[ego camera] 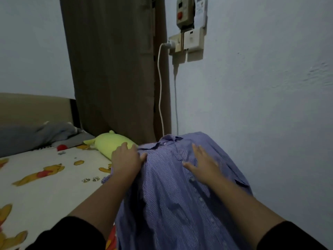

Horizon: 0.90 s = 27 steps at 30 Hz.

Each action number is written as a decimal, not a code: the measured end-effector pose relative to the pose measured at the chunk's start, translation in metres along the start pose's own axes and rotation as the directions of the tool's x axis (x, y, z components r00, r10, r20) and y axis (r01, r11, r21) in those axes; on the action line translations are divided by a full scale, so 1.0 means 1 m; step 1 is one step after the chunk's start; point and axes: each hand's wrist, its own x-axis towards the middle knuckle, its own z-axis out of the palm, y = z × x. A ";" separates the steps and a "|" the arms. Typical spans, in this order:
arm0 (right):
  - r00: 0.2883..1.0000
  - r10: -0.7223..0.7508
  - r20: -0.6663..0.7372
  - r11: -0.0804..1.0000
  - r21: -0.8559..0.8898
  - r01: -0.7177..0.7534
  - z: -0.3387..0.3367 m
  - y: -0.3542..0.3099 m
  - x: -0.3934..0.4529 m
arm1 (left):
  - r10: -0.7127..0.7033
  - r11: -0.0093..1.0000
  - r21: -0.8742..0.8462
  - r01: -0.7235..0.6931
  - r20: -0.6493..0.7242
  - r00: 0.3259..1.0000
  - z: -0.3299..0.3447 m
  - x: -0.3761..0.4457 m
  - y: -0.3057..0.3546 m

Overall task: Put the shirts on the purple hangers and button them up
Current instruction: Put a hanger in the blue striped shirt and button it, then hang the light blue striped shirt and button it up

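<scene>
The wall (270, 105) stands close on the right, just beside the striped shirt (171, 195), so no hand can pass there. To the left, the bed sheet (54, 177) lies flat, with room to move. Far left, a green plush toy (110, 143) sits by the shirt's collar. The curtain (111, 69) and a white cable (160, 96) hang behind.

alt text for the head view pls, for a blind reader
A person's left hand and right hand rest flat on a blue striped shirt laid along a bed beside a pale wall. A green plush toy lies behind.
</scene>
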 end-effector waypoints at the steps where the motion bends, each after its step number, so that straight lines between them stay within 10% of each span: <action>1: 1.000 -0.005 0.005 1.000 0.010 0.005 0.005 -0.001 0.001 | 0.034 0.999 -0.008 -0.034 -0.035 0.999 0.004 -0.001 0.003; 14: 0.999 0.015 -0.041 0.999 0.032 -0.014 -0.001 0.007 -0.037 | 0.213 0.876 -0.436 -0.208 -0.037 0.976 -0.010 -0.046 0.049; 27: 0.974 0.225 -0.035 0.974 0.021 -0.224 -0.013 0.099 -0.174 | 0.585 0.732 -0.536 -0.419 0.181 0.790 0.000 -0.179 0.157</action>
